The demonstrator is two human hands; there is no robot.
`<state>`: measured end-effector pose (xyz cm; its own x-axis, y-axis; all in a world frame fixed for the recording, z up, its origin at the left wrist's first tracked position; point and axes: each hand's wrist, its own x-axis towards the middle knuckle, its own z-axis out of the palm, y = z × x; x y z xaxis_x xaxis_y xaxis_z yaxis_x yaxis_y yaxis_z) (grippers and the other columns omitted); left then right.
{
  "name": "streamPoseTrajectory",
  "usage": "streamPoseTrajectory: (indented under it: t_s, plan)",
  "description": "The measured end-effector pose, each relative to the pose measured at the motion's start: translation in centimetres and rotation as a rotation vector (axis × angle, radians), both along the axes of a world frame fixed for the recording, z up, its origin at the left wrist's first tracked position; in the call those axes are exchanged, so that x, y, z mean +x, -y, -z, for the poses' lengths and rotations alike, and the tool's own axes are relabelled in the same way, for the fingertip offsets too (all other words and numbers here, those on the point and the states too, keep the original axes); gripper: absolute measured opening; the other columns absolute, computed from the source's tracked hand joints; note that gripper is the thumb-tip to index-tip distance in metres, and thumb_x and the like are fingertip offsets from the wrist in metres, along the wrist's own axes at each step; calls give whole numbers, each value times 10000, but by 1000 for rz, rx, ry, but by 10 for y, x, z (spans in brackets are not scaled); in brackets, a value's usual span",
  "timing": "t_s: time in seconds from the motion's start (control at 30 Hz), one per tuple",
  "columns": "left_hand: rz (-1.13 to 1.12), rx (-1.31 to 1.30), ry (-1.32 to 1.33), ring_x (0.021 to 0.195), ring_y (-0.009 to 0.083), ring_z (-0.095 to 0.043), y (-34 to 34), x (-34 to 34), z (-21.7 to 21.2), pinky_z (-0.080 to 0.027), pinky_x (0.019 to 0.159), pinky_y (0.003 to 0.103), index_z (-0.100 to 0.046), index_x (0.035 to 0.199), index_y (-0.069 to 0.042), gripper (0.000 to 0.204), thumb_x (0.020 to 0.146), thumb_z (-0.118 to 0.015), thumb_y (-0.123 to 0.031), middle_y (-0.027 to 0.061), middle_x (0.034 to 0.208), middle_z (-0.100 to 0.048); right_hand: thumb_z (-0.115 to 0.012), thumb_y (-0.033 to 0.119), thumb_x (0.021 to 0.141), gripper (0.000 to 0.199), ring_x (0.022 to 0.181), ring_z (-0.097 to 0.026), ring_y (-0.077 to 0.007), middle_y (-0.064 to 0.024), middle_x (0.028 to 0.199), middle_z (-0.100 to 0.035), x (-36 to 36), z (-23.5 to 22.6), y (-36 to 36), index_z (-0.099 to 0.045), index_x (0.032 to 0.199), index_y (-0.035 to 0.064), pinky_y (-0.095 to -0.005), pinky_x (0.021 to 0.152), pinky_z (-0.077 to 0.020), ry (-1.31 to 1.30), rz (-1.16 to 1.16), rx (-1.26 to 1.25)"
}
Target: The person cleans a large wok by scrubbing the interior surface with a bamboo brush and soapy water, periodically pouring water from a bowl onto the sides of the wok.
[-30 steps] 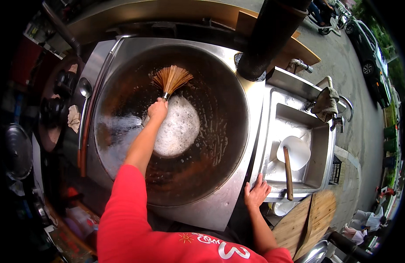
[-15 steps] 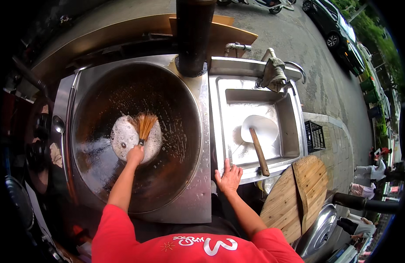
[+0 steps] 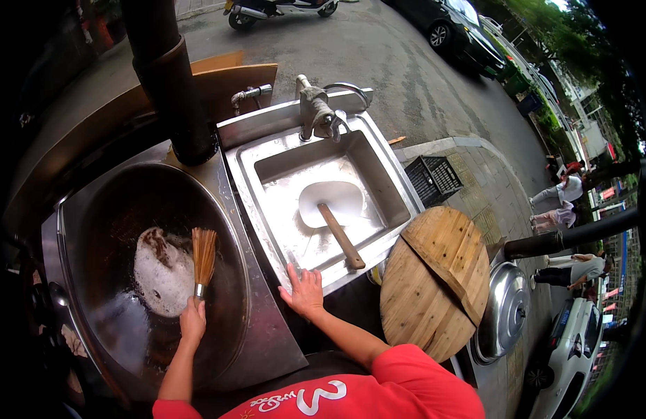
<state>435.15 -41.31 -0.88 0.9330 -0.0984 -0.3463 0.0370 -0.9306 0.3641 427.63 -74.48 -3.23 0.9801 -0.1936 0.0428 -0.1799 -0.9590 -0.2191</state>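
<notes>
Left hand: your left hand is closed around the handle of the bamboo wok brush, fingers wrapped tight on it.
Right hand: your right hand lies flat and spread on the front rim of the steel sink, fingers apart and holding nothing.
Brush position: the bristles fan upward from your fist and rest at the right edge of the foam patch, inside the wok.
Wok contents: the large round wok holds a shallow pool of white suds with a brown residue at the upper end; the surrounding wall looks wet and dark.
Sink contents: the basin holds a pale ladle with a wooden handle lying diagonally toward you; a thin film of water appears to cover the floor.
Other vessels: a round wooden lid rests to the right of the sink, and a domed metal lid sits beyond it, partly hidden.
Risk, splash: a hard sweep through the suds is likely to throw dirty water over the wok rim onto the steel counter and your sleeve.
Risk, slip: your bracing palm sits on wet-looking steel; leaning more weight there may let it slide toward the basin.
Risk, heat: you cannot tell whether the wok is hot; keep your knuckles off the wall.
Risk, chimney: the dark flue pipe stands just behind the wok; a long forward reach brings your forearm near it.
</notes>
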Motion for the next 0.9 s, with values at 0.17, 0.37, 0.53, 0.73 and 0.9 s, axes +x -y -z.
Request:
streamPoseTrajectory:
  t_s: [0.17,0.37,0.53,0.73,0.9]
  plan:
    - [43,82,164,711,441,-597,-22,64,12,-464,617,518,-460,1096,-39,301,930,-507,-285,225,793,-618,-568,494,810,727,995,-483,-351,-221,1070,-503,6,0,-11,-349,1391,116,-517,1018,-249,-37,-20,27]
    - [-34,206,215,661,423,-624,-43,159,39,-496,585,520,-445,1009,-57,309,916,-521,-342,219,733,-632,-577,492,789,768,1034,-451,-363,-228,1078,-486,3,12,-15,-326,1400,101,-520,1028,-221,-86,-4,-13]
    - [-288,295,286,748,396,-653,-86,230,59,-522,657,493,-469,1008,-47,360,924,-494,-397,211,800,-657,-579,475,780,785,1063,-444,-365,-236,1090,-487,4,12,-19,-316,1406,81,-512,1032,-214,-123,-36,-36]
    - [-591,407,108,901,337,-664,-158,247,57,-538,747,453,-474,1144,24,475,930,-486,-400,195,965,-669,-585,464,778,776,1007,-460,-361,-217,1049,-494,2,15,-11,-332,1401,76,-502,1030,-225,-86,-33,-52]
    - [-591,465,-186,1038,333,-620,-209,142,91,-524,808,462,-428,1265,52,537,917,-510,-348,192,1165,-608,-587,456,786,762,1033,-462,-353,-219,1049,-498,5,10,-14,-335,1400,82,-497,1040,-221,-101,-27,-20]
